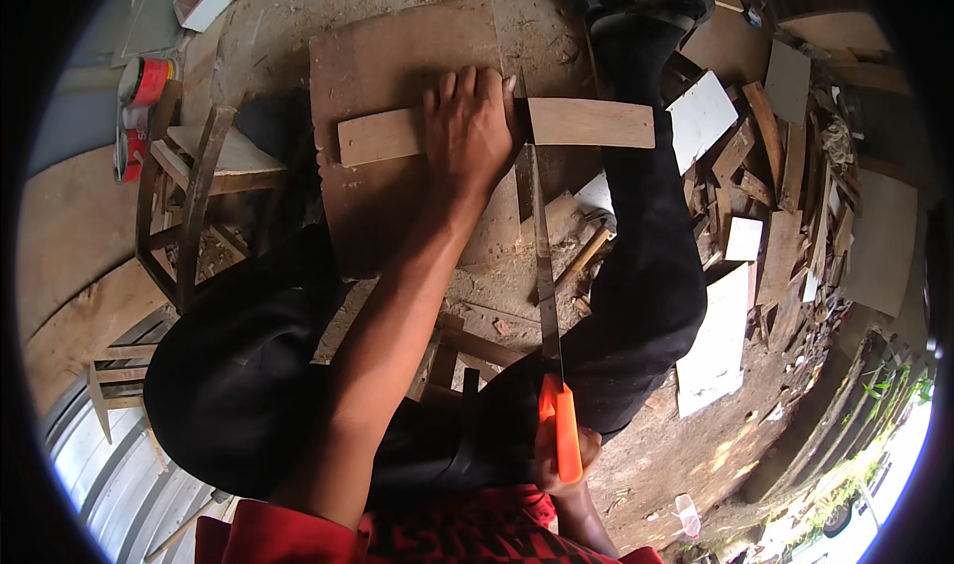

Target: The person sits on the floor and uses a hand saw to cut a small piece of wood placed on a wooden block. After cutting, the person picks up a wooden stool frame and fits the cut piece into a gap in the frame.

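Note:
A thin wooden strip (pixel 596 124) lies crosswise on a broad brown board (pixel 407 47). My left hand (pixel 469 127) presses down on its middle, fingers bent over the far edge and thumb beside the saw line. In my right hand (pixel 588 455), close to my body, is the orange handle of a handsaw (pixel 546 296). Its long blade points away from me, and the far end meets the strip just right of my left hand. The strip's right part sticks out past the board, over my right leg. How deep the cut goes is hard to make out.
Scrap wood and offcuts (pixel 785 166) lie heaped on the right, with white panels (pixel 715 335) among them. A wooden frame like a small stool (pixel 199 186) stands at left, near red cans (pixel 149 82). My black-trousered legs (pixel 646 246) flank the board.

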A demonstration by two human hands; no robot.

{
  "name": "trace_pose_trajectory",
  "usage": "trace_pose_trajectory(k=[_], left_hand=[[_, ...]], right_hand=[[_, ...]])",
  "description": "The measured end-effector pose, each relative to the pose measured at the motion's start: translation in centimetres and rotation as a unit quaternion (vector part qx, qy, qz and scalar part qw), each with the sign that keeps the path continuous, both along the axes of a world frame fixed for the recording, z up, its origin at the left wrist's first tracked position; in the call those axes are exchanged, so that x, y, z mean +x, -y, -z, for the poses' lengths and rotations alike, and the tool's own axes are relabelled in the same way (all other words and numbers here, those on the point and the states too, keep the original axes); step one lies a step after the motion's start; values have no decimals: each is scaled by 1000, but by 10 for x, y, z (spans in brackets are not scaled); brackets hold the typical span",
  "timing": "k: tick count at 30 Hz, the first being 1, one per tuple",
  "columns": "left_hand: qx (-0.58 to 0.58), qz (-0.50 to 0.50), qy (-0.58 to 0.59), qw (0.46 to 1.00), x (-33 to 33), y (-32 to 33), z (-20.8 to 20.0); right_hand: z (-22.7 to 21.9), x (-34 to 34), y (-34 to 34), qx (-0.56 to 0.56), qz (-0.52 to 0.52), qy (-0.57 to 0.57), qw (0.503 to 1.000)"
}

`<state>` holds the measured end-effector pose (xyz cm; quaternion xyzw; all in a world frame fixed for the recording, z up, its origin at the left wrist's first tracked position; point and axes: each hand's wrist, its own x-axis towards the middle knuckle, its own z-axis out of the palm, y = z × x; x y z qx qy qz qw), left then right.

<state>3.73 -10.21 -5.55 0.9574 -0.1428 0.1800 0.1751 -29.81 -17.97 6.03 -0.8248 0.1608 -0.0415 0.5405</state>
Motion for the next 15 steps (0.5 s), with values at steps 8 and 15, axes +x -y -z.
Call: trace_pose_trajectory(k=[8,15], left_hand=[[-35,36,-38,998,2,10,-10],[24,-9,11,1000,7,7,4]], right_hand=[[39,188,13,110,65,47,991],[16,38,14,-112,-63,60,990]])
